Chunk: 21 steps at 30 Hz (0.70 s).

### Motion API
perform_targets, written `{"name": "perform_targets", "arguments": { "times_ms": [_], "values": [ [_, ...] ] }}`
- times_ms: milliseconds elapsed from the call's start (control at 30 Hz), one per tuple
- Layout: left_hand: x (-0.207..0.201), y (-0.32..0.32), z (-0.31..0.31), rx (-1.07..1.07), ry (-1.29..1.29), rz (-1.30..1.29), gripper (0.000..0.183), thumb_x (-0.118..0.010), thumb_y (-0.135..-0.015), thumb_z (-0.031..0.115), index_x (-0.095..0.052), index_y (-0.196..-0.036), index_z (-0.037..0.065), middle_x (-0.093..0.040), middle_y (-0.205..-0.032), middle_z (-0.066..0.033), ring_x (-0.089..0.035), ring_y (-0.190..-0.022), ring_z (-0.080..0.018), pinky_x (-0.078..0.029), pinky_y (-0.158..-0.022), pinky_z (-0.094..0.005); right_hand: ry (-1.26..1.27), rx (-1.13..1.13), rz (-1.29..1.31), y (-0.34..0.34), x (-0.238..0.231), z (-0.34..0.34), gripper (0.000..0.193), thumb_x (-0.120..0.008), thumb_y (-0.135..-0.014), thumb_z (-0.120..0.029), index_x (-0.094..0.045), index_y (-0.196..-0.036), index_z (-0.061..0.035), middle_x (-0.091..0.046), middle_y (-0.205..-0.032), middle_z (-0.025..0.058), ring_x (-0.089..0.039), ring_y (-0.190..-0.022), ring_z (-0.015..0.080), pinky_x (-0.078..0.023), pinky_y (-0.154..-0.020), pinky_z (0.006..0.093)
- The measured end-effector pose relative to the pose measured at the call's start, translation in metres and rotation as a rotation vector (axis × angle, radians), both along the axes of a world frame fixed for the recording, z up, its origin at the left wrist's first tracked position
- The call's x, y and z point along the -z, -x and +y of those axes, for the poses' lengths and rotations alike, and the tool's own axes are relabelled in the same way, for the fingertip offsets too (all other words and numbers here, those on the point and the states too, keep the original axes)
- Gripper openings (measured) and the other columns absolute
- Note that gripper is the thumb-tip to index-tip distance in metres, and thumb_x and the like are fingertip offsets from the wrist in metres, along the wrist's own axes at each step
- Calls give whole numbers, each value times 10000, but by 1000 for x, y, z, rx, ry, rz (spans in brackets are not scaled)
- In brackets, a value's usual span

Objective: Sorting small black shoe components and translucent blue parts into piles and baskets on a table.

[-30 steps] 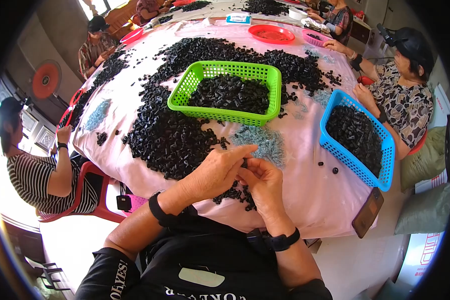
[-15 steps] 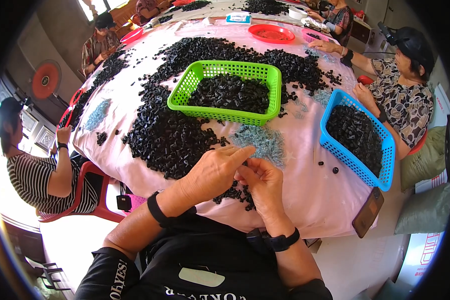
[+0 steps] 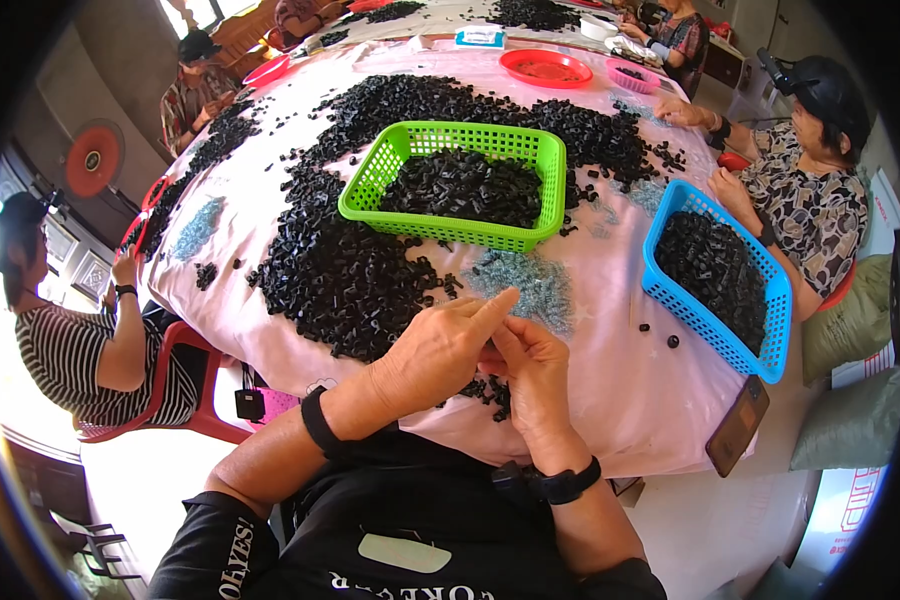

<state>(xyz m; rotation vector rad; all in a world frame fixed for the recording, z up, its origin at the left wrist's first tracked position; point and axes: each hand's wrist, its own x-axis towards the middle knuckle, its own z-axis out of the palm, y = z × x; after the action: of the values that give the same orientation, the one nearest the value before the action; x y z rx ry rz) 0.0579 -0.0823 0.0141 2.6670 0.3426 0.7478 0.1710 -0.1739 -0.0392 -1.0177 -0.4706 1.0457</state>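
My left hand (image 3: 432, 352) and my right hand (image 3: 540, 375) meet above the near edge of the table, fingertips pinched together. Whatever they hold is small and hidden behind the fingers. Just beyond them lies a heap of small clear bluish pieces (image 3: 522, 285). To the left spreads a large pile of small black tubular parts (image 3: 340, 285). A smaller cluster of black parts (image 3: 492, 395) sits under my hands. Past the bluish heap, a green plastic basket (image 3: 450, 228) holds many black parts. A blue basket (image 3: 705, 330), also filled with black parts, stands to the right.
A phone (image 3: 738, 425) rests at the table's right edge, near two loose black parts. Farther off are a red tray (image 3: 545, 68) and a pink basket (image 3: 632, 75). Co-workers sit around the table; one person's sleeve (image 3: 810, 180) is beside the blue basket.
My fingers have shifted slightly against each other, and the dark piece glimpsed between them is now hidden. The co-worker at right has moved a hand across the tabletop, closer to their body.
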Motion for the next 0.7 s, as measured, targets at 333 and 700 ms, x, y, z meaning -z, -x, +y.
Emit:
{"name": "perform_targets", "arguments": {
  "times_ms": [333, 700],
  "values": [
    [-5, 3, 6, 24, 34, 28, 527, -736, -776, 68, -570, -1259, -61, -651, -1090, -223, -658, -951, -400, -549, -826, -427, 8, 79, 6, -4, -7, 1, 172, -641, -986, -134, -705, -1050, 12, -719, -852, 53, -659, -688, 80, -516, -605, 190],
    [-2, 2, 7, -41, -89, 46, 450, -757, -760, 100, -603, -1151, -61, -664, -1008, -206, -652, -928, -380, -528, -846, -432, 14, 15, 83, -6, -3, 1, 194, -638, -993, -152, -712, -1052, 17, -713, -853, 36, -628, -689, 57, -511, -631, 186]
  ]
}}
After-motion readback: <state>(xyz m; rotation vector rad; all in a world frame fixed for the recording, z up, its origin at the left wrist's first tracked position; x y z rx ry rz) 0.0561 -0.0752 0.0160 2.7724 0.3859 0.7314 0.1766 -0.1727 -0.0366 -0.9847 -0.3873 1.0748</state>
